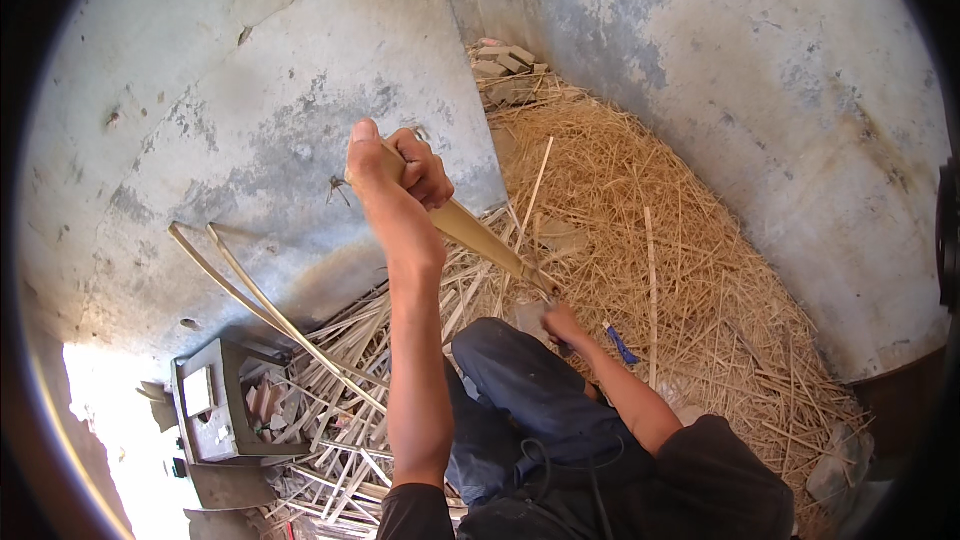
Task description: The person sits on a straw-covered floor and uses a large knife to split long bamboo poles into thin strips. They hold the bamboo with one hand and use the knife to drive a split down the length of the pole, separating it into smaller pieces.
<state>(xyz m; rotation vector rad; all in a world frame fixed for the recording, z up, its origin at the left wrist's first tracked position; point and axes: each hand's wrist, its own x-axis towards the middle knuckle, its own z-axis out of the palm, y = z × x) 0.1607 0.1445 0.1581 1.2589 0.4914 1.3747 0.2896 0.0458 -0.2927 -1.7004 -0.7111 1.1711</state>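
My left hand (400, 172) is raised in front of the wall and gripped around the upper end of a long bamboo strip (470, 230). The strip slants down to the right toward my right hand (562, 324), which sits just above my knee and holds a knife (534, 318) with its flat blade at the strip's lower end. My bent leg in dark blue trousers (520, 390) lies under both arms. A small blue-handled tool (621, 345) lies in the straw just right of my right hand.
A deep heap of bamboo shavings and thin slivers (650, 240) fills the corner between two grey plaster walls. Split bamboo strips (340, 410) pile up at lower left, two bent ones (240, 280) leaning on the wall. A dark metal box (215, 410) stands at lower left. Bricks (505, 65) sit in the far corner.
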